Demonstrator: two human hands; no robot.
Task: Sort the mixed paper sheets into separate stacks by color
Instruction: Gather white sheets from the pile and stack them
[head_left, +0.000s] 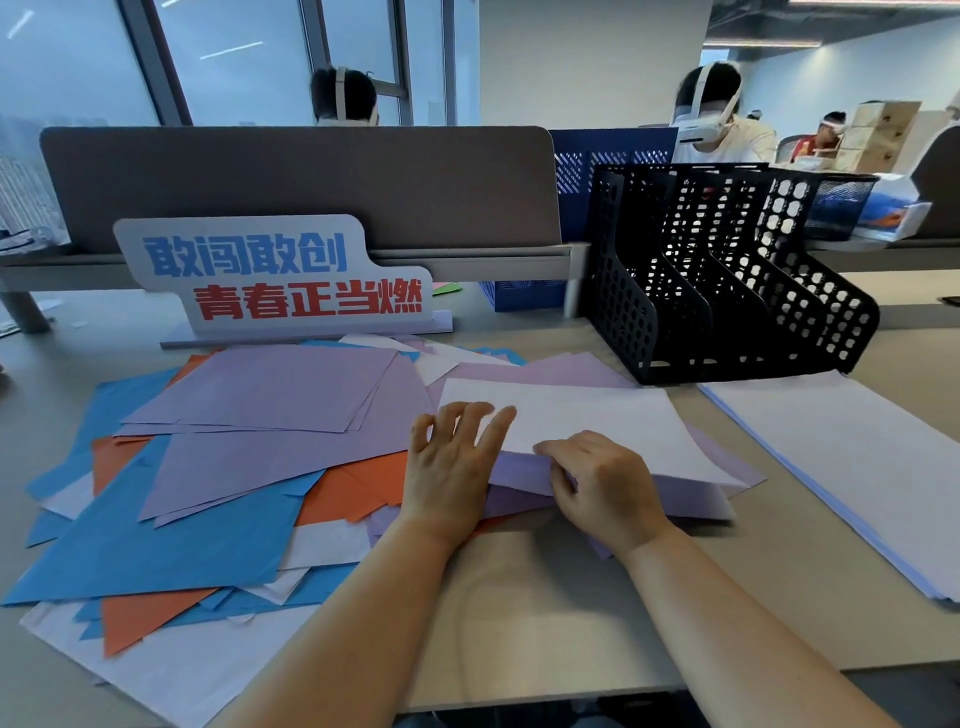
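Bare table (524, 603) sits between my forearms. Right hand (605, 486) pinches the near edge of the white sheet (587, 421) atop the purple stack (691, 501); left hand (449, 467) rests splayed beside it. I should peel only that sheet, then carry it right to the white stack (852, 447), clear of the black file rack (727, 270).

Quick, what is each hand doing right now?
Left hand: open, fingers spread on the purple sheets.
Right hand: pinching the white sheet at its edge.

Black perforated file rack (727, 270) on the bench (540, 597); left of it, a slogan sign (280, 275); behind it, a grey partition (301, 182) and blue basket (613, 153).
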